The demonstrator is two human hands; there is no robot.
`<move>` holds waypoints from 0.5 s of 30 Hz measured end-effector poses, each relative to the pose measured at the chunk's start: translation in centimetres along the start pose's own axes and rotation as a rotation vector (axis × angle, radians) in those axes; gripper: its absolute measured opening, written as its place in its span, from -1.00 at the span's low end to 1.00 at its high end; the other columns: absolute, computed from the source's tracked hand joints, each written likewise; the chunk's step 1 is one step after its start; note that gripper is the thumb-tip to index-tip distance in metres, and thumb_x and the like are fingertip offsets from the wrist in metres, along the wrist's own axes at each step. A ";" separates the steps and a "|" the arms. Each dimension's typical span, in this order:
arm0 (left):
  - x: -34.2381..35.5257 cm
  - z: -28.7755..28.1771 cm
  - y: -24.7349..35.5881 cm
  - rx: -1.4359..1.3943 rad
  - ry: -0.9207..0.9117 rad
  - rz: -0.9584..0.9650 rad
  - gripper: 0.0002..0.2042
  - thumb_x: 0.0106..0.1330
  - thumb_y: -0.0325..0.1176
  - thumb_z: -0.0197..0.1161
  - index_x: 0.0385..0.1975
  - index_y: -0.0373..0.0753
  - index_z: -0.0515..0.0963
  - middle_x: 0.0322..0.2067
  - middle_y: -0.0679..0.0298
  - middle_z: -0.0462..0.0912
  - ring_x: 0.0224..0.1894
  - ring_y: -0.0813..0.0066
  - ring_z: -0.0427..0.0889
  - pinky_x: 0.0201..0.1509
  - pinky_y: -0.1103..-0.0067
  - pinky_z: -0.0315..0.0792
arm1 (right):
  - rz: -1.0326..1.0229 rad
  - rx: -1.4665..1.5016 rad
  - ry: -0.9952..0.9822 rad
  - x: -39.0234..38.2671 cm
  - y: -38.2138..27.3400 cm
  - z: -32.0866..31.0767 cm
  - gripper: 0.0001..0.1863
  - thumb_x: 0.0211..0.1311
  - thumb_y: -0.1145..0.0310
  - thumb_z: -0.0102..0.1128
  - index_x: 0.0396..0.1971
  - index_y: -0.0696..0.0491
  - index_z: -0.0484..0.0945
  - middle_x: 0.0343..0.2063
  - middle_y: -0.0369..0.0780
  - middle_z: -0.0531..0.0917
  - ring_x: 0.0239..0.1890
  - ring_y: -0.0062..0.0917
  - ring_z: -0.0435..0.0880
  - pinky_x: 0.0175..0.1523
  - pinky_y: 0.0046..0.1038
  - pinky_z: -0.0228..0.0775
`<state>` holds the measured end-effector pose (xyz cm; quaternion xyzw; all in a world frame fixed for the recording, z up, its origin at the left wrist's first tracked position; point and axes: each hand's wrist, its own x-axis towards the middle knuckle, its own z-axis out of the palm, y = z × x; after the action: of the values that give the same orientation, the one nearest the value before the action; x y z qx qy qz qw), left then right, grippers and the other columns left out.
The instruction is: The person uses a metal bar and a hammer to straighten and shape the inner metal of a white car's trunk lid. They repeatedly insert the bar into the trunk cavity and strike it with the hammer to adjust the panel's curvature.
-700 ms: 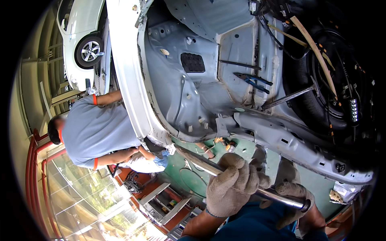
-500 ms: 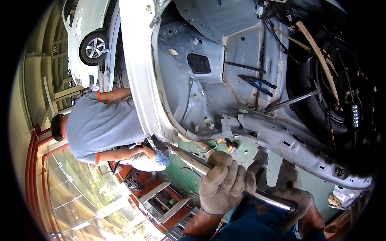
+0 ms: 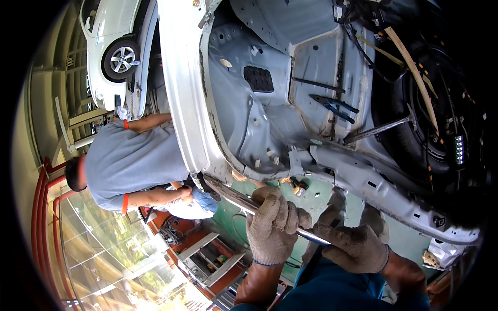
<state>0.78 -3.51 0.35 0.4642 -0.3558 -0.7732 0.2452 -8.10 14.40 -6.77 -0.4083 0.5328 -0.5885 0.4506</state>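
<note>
Both my hands wear knitted work gloves and grip a long metal bar (image 3: 238,198). Wrapped round its middle is my left hand (image 3: 272,225), fingers closed. My right hand (image 3: 355,250) closes on its shiny near end, just right of the left one. The bar slants up and left to the lower corner of a stripped white car body (image 3: 179,98); whether its tip is hooked or only touching there I cannot tell. Blue-handled pliers (image 3: 334,107) lie inside the body, away from my hands.
A person in a grey shirt (image 3: 137,166) bends beside the car body at left. Behind stands a white car (image 3: 111,26). A yellow power tool (image 3: 299,188) lies on the green floor, and a tool cart (image 3: 212,259) stands lower left. A wheel (image 3: 410,129) sits at right.
My right hand has moved up and left along the bar, closer to my left hand. The left hand has shifted slightly up and left with the bar.
</note>
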 end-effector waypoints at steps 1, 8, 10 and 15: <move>0.0 0.3 0.1 -0.013 0.038 -0.010 -0.81 0.61 -0.25 0.08 -0.03 -0.23 0.49 -0.69 0.53 0.16 -0.70 0.66 0.22 -0.47 0.45 0.53 | -0.014 -0.017 0.022 0.0 -0.1 -0.1 -0.35 0.26 0.33 0.49 0.36 0.01 0.49 -0.46 -0.18 0.67 -0.55 -0.31 0.73 -0.45 -0.34 0.56; 0.0 -0.2 -0.2 0.076 -0.085 0.070 -0.80 0.61 -0.25 0.10 -0.03 -0.25 0.45 -0.68 0.49 0.25 -0.74 0.65 0.28 -0.47 0.39 0.62 | -0.038 -0.241 0.037 -0.3 -2.0 -0.9 -0.30 0.17 0.30 0.55 0.34 -0.06 0.52 -0.47 -0.21 0.67 -0.58 -0.34 0.71 -0.47 -0.35 0.55; 0.3 -1.2 -0.4 -0.006 -0.090 0.051 -0.82 0.60 -0.28 0.10 -0.01 -0.25 0.45 -0.67 0.46 0.27 -0.72 0.60 0.31 -0.43 0.35 0.60 | -0.004 -0.268 0.005 0.2 -2.0 -0.2 -0.31 0.16 0.31 0.56 0.33 -0.07 0.53 -0.49 -0.23 0.67 -0.58 -0.36 0.71 -0.49 -0.38 0.53; -0.8 0.9 0.8 0.048 -0.103 0.000 -0.83 0.57 -0.32 0.13 -0.02 -0.26 0.48 -0.65 0.42 0.26 -0.65 0.52 0.36 -0.38 0.27 0.53 | -0.071 -0.267 0.131 0.3 -1.9 0.0 -0.32 0.14 0.29 0.57 0.30 -0.06 0.55 -0.55 -0.26 0.66 -0.61 -0.39 0.69 -0.52 -0.39 0.49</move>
<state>0.33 -3.18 1.69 0.4297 -0.3866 -0.7871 0.2154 -8.34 14.20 -4.90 -0.4438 0.6197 -0.5536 0.3354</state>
